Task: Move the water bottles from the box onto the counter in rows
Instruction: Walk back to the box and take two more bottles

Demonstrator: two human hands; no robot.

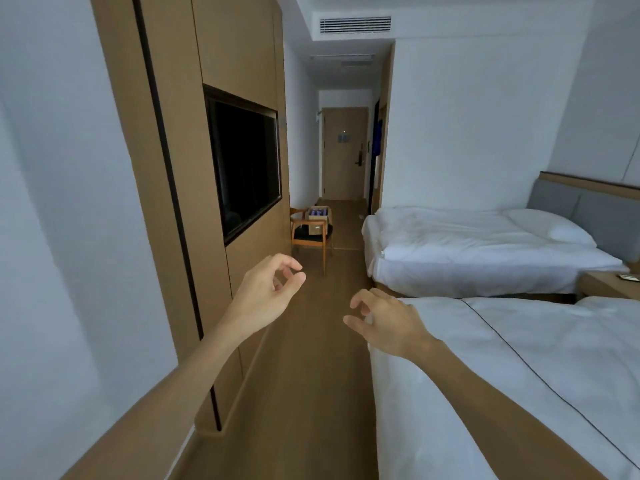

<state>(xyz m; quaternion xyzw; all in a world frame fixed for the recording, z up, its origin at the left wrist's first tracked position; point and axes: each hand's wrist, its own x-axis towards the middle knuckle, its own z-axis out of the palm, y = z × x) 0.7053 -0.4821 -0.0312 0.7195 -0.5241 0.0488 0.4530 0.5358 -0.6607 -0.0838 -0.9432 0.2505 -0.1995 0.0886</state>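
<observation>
A brown cardboard box point(318, 221) sits on a wooden chair point(310, 237) far down the room, by the left wall. Purple-capped water bottles point(318, 212) show in its open top. My left hand point(268, 291) floats in mid-air well short of the chair, fingers loosely curled and holding nothing. My right hand point(384, 322) hangs lower and to the right, over the near bed's corner, fingers loosely curled and empty too. No counter is visible.
A wooden wall panel with a dark TV point(244, 161) runs along the left. Two white beds point(485, 244) fill the right side, leaving a narrow wooden floor aisle point(311, 375) toward the entry door point(344, 154). A nightstand point(609, 284) stands between the beds.
</observation>
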